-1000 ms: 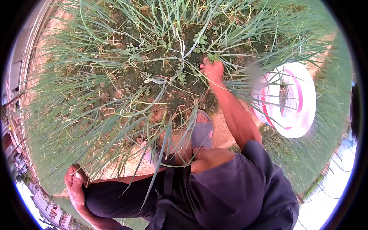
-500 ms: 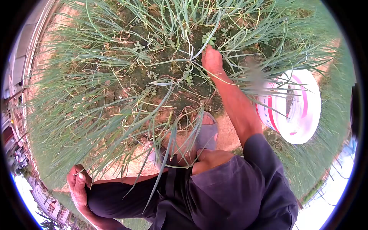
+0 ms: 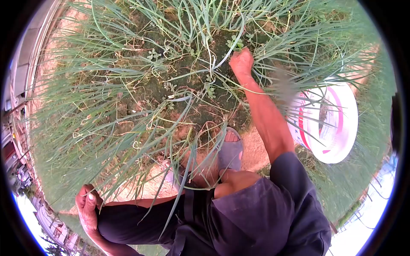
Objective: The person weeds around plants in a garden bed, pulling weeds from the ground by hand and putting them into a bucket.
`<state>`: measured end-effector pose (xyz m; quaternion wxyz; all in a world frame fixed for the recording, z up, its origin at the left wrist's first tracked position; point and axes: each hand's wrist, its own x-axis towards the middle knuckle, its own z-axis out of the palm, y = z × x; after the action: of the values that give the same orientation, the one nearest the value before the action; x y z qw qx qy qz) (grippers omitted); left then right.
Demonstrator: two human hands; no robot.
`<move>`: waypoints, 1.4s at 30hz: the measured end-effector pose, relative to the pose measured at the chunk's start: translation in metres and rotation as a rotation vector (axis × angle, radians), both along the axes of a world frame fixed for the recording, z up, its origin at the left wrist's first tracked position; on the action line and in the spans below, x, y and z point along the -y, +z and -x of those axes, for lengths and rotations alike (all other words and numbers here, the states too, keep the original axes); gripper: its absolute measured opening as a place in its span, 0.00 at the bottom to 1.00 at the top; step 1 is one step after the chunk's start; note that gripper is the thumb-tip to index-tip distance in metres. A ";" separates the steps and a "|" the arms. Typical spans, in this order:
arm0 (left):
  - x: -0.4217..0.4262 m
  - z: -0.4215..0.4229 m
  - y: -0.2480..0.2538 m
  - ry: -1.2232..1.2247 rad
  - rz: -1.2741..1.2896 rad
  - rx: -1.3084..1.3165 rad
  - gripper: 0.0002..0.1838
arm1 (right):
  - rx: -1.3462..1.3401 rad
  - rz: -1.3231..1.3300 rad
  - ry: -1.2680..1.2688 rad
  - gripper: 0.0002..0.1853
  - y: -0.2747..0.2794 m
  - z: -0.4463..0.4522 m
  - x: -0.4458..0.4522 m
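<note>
My right hand [image 3: 242, 62] reaches down among the long green leaves, its fingers closed at a small round-leaved plant [image 3: 236, 43] on the dark soil. The fingertips are partly hidden, but leaves of that plant show right at them. My left hand [image 3: 89, 202] rests by my knee at the lower left, fingers curled together, with thin leaf tips near the thumb; what it holds, if anything, is too small to name. Other small weeds [image 3: 209, 90] grow between the thin-leaved plants [image 3: 141, 136].
A white bucket with red markings [image 3: 337, 123] stands tilted in view to the right of my forearm. My sandalled feet [image 3: 230, 149] are on bare soil below the leaves. A paved strip [image 3: 25, 55] runs along the left edge.
My right hand has moved up and slightly right from one small plant to another spot in the bed, its fingers now at round leaves. The left hand stays by the knee.
</note>
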<state>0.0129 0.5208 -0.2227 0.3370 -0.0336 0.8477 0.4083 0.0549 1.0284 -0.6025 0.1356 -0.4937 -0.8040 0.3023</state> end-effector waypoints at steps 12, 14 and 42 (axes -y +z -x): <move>-0.008 0.001 0.002 0.024 0.017 0.008 0.25 | 0.043 -0.110 0.220 0.12 -0.031 0.025 -0.030; -0.010 0.001 0.002 0.029 0.017 0.019 0.26 | -0.001 -0.072 0.162 0.10 -0.032 0.021 -0.032; -0.011 0.002 0.001 0.021 0.037 -0.015 0.26 | 0.457 -0.228 0.696 0.10 0.004 0.001 -0.018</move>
<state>0.0106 0.5315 -0.2215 0.3256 -0.0456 0.8573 0.3962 0.0538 1.0463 -0.5981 -0.1022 -0.2290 -0.9603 0.1220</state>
